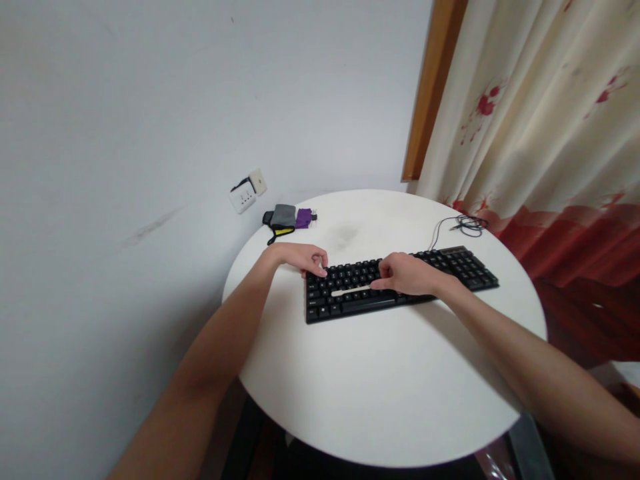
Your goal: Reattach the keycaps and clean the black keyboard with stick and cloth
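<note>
A black keyboard [367, 305] lies on the round white table, its keys facing up. My right hand [407, 273] is closed around one end of a thin off-white stick [350, 291]. The stick's slightly thicker tip, like that of a swab, rests on or just over the keys on the left side. At the keyboard's far left corner is my left hand [303, 258], fingers bent and thumb on the edge, gripping that corner. Part of the middle keys is hidden under my right hand.
A grey cloth [284, 216] and a purple cloth [303, 218] lie with small dark items at the table's [380, 393] back left. The coiled black cable [470, 225] is at the back right. A wall socket [243, 197] and a patterned curtain [540, 133] stand beyond.
</note>
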